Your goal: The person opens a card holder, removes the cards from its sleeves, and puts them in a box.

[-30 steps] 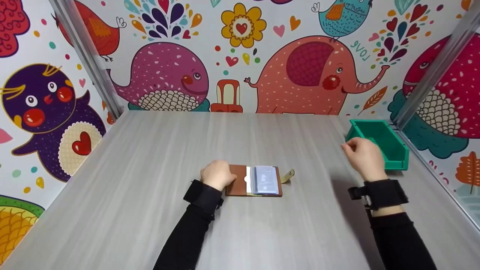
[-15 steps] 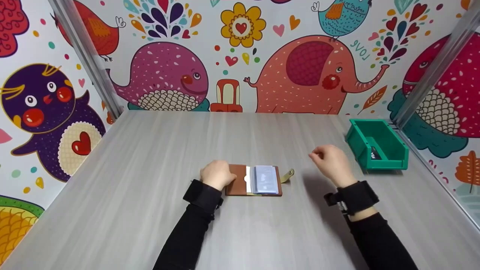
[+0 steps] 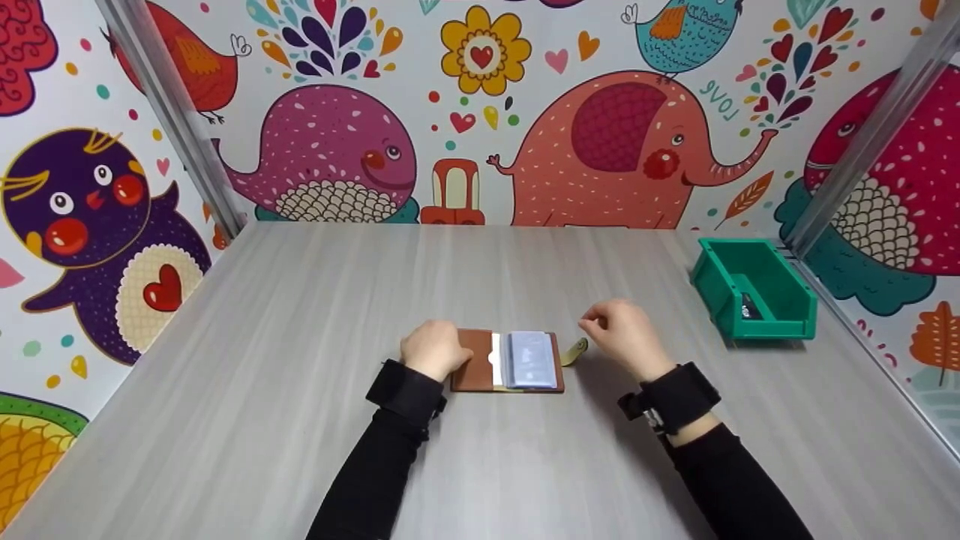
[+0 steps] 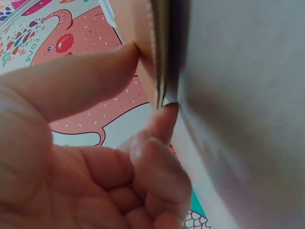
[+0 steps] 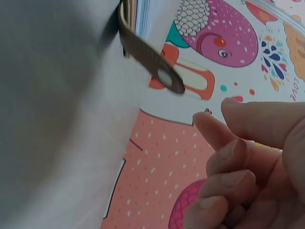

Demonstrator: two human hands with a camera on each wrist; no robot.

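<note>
A brown card wallet [image 3: 474,367] lies spread on the table, its clear plastic card sleeves [image 3: 533,360] face up on the right half. My left hand [image 3: 435,350] pinches the wallet's left edge; in the left wrist view the thumb [image 4: 95,76] presses the cover from above while a fingertip sits at the underside. A strap with a round snap [image 5: 165,76] sticks out from the wallet's right side. Beside that strap hovers my right hand [image 3: 626,337], holding nothing, its thumb and index finger a little apart and the other fingers loosely bent.
At the back right of the table [image 3: 337,285] stands a green plastic bin [image 3: 772,330] with a small dark item [image 3: 749,307] inside. Printed walls with cartoon animals and metal posts [image 3: 176,120] border the table at the back and sides.
My right hand has come left, from in front of the green bin to near the wallet's strap, uncovering the bin. The left hand and wallet have stayed put.
</note>
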